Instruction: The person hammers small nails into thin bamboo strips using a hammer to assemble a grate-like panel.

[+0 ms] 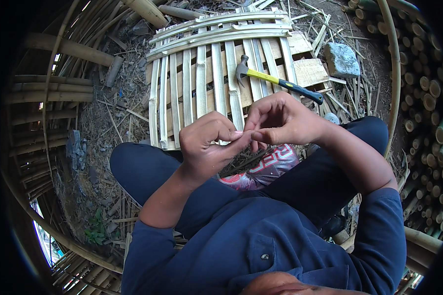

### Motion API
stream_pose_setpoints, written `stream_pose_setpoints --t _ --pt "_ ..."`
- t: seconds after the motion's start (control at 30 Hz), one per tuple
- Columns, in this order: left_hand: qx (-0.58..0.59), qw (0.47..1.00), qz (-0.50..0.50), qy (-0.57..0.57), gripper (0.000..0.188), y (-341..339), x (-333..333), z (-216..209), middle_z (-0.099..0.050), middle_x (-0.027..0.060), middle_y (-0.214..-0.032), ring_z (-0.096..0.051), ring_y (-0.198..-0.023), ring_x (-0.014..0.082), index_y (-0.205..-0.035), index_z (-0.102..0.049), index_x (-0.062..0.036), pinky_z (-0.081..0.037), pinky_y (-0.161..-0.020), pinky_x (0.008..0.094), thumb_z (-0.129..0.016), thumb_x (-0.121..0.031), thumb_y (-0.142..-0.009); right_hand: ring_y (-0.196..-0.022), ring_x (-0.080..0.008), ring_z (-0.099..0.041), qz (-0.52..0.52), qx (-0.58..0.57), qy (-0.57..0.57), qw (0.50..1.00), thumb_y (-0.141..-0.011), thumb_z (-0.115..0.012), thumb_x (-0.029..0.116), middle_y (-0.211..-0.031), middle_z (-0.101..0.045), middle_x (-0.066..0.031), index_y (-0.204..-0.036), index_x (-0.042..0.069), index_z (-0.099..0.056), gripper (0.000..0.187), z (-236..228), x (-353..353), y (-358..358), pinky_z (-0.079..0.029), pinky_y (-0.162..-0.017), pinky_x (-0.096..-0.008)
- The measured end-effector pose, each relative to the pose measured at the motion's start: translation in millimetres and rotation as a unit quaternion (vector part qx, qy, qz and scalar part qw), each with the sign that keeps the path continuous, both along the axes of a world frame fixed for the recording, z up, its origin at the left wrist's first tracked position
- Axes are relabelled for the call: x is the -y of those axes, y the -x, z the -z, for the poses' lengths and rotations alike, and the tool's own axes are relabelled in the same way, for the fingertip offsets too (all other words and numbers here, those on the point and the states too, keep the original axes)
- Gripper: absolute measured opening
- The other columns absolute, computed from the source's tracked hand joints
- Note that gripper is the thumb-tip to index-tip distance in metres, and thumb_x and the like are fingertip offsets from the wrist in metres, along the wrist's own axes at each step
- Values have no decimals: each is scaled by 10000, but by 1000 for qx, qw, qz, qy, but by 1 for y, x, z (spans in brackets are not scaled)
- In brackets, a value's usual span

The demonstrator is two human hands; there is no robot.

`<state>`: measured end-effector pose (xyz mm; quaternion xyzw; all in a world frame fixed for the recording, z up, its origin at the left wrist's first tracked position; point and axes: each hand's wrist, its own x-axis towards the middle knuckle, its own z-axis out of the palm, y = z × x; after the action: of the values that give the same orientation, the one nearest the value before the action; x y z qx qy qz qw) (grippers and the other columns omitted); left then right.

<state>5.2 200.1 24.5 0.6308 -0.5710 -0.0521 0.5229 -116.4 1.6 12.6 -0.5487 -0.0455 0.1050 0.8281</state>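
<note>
In the head view, the left hand (206,140) and right hand (288,120) were held fingertips together, curled narrow, though whether anything was pinched could not be told, near the bamboo slat panel (217,73), where a hammer (278,81) was laid.

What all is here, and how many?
Slatted panel: one, pale, upper centre
Hammer: one, yellow-black, on panel
Wooden boards: several, tan, beneath panel
Printed item: one, red-grey, just below panel
Stone block: one, grey, right
Stacked poles: many, green-brown, far right
Bamboo poles: several, brown, left
Plant: one, green, lower left
Scraps: many, tan, around panel
Shirt: one, blue, bottom
Trousers: one, dark, lower centre
Left grip: one, bare, centre
Right grip: one, bare, centre
</note>
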Motion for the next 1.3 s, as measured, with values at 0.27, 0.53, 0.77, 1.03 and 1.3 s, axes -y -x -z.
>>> stream_pose_setpoints --t 0.27,0.53,0.77,1.03,1.3 --pt "29 1000 -7 -5 277 0 1 1 -662 87 -742 -651 -644 150 -735 -600 -34 -487 -564 262 -866 38 -760 -800 -120 -713 1 -20 14 1000 -950 -760 130 -873 -738 -73 -1006 -33 -688 187 0 1 -1 -546 -704 -242" --pt "38 999 -18 -16 273 0 0 3 -664 92 -733 -661 -645 167 -735 -605 -30 -492 -561 270 -866 46 -750 -790 -125 -713 -2 -15 12 1000 -956 -753 131 -865 -737 -73 -996 -32 -684 181 7 1 -4 -548 -710 -254" --pt "53 984 39 -166 190 -2 2 -1 -688 106 -814 -683 -731 247 -836 -667 -14 -529 -652 336 -844 -38 -773 -771 -120 -703 -124 -28 209 970 -945 -776 178 -845 -736 -72 -1011 -37 -723 231 11 35 -19 -549 -701 -260" --pt "140 901 202 -357 357 -3 -6 11 -694 117 -1041 -671 -987 329 -1127 -711 -36 -524 -878 445 -799 -158 -802 -868 -343 -739 296 -135 692 644 -832 -795 196 -939 -758 -194 -1030 36 -777 255 72 181 -44 -573 -820 -421" --pt "159 915 160 -333 308 -12 -6 16 -717 111 -1047 -683 -994 316 -1103 -726 -37 -527 -902 437 -783 -166 -830 -958 -376 -729 308 -108 683 654 -888 -704 166 -986 -760 -197 -1182 116 -768 306 129 197 -57 -563 -872 -448"
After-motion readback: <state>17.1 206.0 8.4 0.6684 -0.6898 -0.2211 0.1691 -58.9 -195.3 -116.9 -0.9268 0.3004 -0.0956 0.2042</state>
